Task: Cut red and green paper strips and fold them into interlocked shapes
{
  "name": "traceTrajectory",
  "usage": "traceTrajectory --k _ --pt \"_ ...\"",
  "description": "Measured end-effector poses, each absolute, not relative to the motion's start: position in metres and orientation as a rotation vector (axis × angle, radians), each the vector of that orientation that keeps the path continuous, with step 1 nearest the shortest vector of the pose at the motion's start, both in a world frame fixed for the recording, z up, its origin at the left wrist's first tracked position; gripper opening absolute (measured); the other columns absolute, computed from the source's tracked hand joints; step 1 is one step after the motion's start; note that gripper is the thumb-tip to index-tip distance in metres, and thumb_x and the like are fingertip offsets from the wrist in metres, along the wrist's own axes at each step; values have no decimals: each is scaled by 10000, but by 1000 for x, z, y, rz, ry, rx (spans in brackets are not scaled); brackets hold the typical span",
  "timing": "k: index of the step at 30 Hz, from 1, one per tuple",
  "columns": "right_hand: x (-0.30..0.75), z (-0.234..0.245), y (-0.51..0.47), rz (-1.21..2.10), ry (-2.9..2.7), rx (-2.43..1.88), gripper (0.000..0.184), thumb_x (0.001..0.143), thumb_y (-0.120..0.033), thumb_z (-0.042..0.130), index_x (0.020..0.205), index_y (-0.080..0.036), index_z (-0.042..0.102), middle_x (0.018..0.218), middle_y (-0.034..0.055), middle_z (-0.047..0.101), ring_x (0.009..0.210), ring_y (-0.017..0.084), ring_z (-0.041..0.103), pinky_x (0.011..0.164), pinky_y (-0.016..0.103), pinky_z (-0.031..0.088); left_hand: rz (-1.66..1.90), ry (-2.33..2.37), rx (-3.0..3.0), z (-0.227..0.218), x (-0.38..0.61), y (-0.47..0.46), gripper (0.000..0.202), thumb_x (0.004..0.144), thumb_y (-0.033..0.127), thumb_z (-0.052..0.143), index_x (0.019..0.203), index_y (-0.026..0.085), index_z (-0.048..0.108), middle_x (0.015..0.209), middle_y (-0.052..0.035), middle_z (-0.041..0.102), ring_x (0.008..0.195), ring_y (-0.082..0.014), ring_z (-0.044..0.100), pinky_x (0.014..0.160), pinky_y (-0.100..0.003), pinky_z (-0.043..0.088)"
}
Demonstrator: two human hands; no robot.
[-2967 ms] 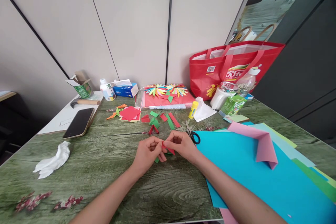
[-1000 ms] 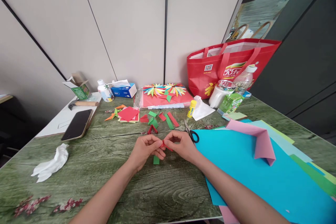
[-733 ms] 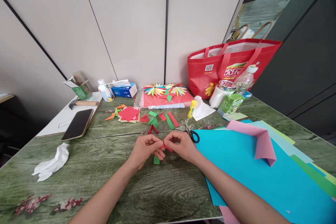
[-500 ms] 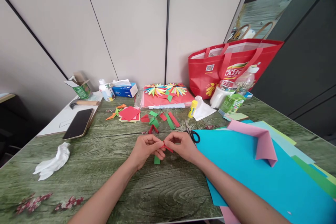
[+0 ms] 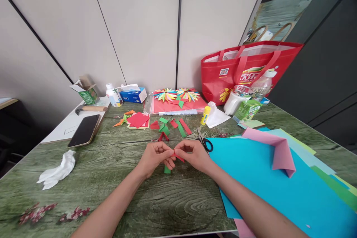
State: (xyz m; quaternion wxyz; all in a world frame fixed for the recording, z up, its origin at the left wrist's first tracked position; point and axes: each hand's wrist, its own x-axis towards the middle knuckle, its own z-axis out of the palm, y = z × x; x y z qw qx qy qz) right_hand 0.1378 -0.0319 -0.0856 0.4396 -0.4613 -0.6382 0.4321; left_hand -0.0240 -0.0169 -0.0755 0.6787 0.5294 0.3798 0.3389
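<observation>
Three seconds on, the small folded red paper piece [image 5: 180, 158] between the fingertips has shifted, showing less. Bare left hand [image 5: 156, 158] pinches one end, green paper rectangle [image 5: 167, 170] below; right hand [image 5: 194, 155] pinches the other. I'd align edges before creasing.

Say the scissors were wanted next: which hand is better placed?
Probably the right hand: the scissors lie right beside it, while the left hand is farther off. Both hands pinch the red paper piece, so the right would have to release it first.
</observation>
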Motion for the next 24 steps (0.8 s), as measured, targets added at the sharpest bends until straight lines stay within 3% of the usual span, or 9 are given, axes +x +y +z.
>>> traceTrajectory --k 17,24 --pt "138 -87 -31 1060 -1619 -1127 120 721 -245 572 662 -151 619 629 15 628 578 118 543 558 234 456 776 884 1179 -75 -24 -18 224 634 286 696 638 95 579 541 -52 653 406 -137 593 389 -231 486" --pt "139 -87 -29 1027 -1609 -1137 127 725 -242 567 651 -148 610 621 14 623 575 118 539 548 230 441 786 857 1141 -76 -23 -19 232 639 295 695 662 98 574 607 -64 672 461 -139 615 458 -245 507"
